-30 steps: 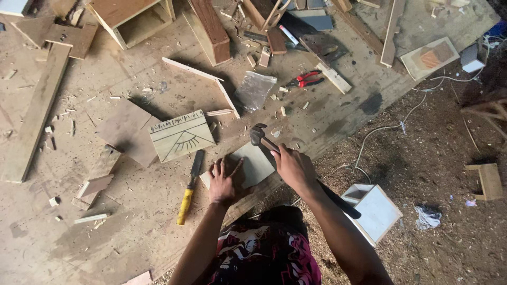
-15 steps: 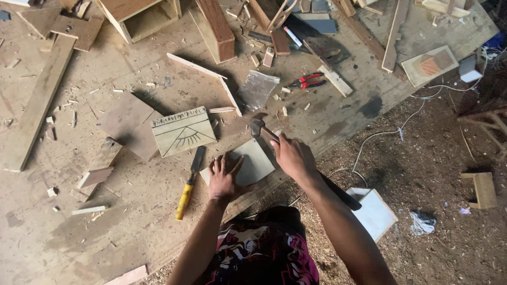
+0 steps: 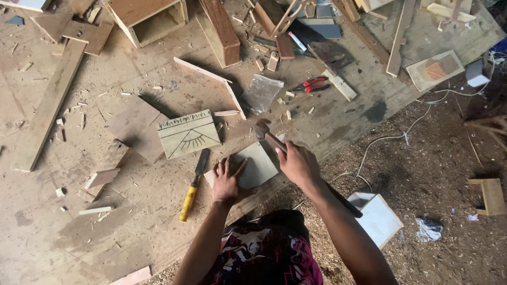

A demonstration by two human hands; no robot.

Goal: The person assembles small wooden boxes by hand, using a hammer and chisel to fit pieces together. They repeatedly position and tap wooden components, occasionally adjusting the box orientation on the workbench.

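Left hand (image 3: 228, 182) lies flat, fingers spread, pinning the small pale square wooden panel (image 3: 252, 168) at the workboard edge. Right hand (image 3: 297, 163) is wrapped round a dark-headed hammer (image 3: 265, 134) held over the panel's top corner. Looks mid-nailing; yellow-handled chisel (image 3: 192, 187) sits untouched beside it.

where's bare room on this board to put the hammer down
Free: the patch left of the yellow-handled chisel, toward the long plank; also right of the hammer, below the red pliers. Crowded: the top edge, around the open box.

Bare forearms; dark garment (image 3: 264, 253) with pink-and-white print
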